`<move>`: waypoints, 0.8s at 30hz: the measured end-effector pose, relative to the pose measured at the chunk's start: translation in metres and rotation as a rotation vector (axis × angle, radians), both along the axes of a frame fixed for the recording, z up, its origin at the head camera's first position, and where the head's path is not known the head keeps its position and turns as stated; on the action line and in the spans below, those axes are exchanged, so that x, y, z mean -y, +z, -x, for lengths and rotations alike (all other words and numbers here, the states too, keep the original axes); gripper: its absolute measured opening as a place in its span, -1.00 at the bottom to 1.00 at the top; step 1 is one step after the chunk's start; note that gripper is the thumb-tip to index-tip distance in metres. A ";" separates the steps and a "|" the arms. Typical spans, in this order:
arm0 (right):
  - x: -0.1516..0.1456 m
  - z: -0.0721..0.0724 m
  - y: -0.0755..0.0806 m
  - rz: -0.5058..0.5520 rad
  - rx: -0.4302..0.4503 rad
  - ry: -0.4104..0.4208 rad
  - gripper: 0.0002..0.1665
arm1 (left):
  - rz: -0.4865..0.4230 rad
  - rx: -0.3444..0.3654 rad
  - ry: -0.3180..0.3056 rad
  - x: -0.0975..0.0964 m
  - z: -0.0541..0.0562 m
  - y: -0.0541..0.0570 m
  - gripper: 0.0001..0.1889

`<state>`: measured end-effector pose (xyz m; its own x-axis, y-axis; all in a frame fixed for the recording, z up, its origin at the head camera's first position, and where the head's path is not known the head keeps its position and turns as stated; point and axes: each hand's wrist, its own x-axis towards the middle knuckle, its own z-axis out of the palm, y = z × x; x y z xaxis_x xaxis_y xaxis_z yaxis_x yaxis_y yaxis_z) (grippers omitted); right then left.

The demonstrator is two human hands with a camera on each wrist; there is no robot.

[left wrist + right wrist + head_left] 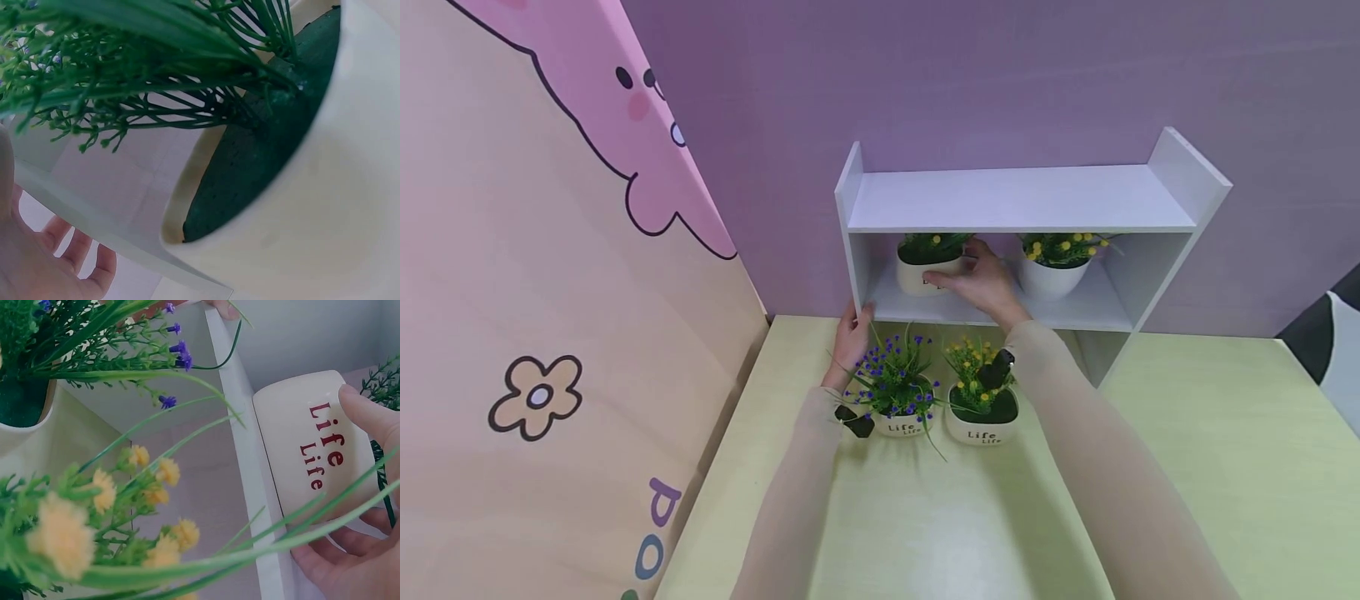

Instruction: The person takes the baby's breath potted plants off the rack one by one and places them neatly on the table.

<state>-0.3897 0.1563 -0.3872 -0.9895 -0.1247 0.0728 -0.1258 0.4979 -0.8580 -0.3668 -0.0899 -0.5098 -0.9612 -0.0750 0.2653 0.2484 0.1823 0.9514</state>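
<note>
- Fingers of the right hand [981,279] curl round a small white pot [925,273] on the lower board of a white shelf [1022,200]; the thumb lies across its front, by red lettering that reads "Life".
- Left hand [852,337] rests with straight fingers against the shelf's left side panel, holding nothing.
- Nearest the person, on the pale table [1210,450], stand two pots side by side, almost touching: a purple plant [895,392] on the left and a yellow plant [981,400] on the right.
- Farther back, inside the shelf, stand two more: the gripped pot at left, and a far pot [1054,265] with yellow blooms at right, well apart from it.
- Count: four pots, three with yellow blooms and one with purple; one shelf; top board bare.
- Handling, as a judgement: the pot looks glazed, smooth and likely slippery, fairly light, and breakable if dropped. Stems look thin and bendy, probably plastic.
- Best hold seems the pot's rounded body, gripped from the side, not the foliage.
</note>
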 end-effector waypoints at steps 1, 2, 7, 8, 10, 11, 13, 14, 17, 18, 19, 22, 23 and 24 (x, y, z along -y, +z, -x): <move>0.000 0.001 0.000 -0.002 0.002 -0.002 0.24 | 0.002 -0.006 0.000 0.000 0.001 0.000 -0.45; 0.000 0.001 0.000 -0.001 0.004 -0.001 0.24 | 0.005 -0.006 -0.001 0.000 0.001 0.000 -0.45; 0.000 0.004 -0.003 0.027 0.022 0.003 0.27 | 0.000 0.011 -0.003 -0.001 0.001 -0.001 -0.45; 0.001 0.005 -0.004 0.036 0.025 0.006 0.28 | -0.005 0.014 -0.003 -0.001 0.001 -0.001 -0.45; 0.002 0.005 -0.005 0.050 0.028 0.009 0.29 | -0.012 0.011 0.003 -0.001 0.001 0.000 -0.46; 0.002 0.006 -0.006 0.051 0.030 0.009 0.30 | -0.014 0.009 0.005 -0.001 0.001 0.000 -0.46; 0.003 0.006 -0.006 0.053 0.031 0.007 0.31 | -0.014 0.000 0.007 0.000 0.001 0.001 -0.46; 0.003 0.007 -0.006 0.050 0.031 0.005 0.31 | -0.011 -0.004 0.008 0.000 0.001 0.002 -0.46; 0.004 0.007 -0.007 0.049 0.033 0.002 0.32 | -0.006 -0.013 0.008 -0.001 0.001 0.002 -0.45; 0.004 0.007 -0.007 0.050 0.034 0.000 0.33 | -0.010 -0.015 0.007 -0.001 0.001 0.002 -0.45; 0.004 0.007 -0.007 0.053 0.033 0.000 0.33 | -0.013 -0.016 0.006 -0.001 0.001 0.002 -0.45; 0.005 0.007 -0.008 0.055 0.021 -0.008 0.30 | -0.007 -0.009 0.007 -0.001 0.000 0.001 -0.46; 0.005 0.007 -0.009 0.054 0.016 -0.011 0.28 | -0.006 -0.003 0.004 0.000 0.000 0.000 -0.46; 0.004 0.007 -0.009 0.052 0.013 -0.015 0.28 | -0.007 0.002 0.003 0.000 0.000 0.000 -0.46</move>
<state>-0.3966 0.1519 -0.3963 -0.9922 -0.1058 0.0659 -0.1072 0.4543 -0.8844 -0.3666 -0.0897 -0.5101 -0.9616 -0.0795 0.2629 0.2459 0.1768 0.9530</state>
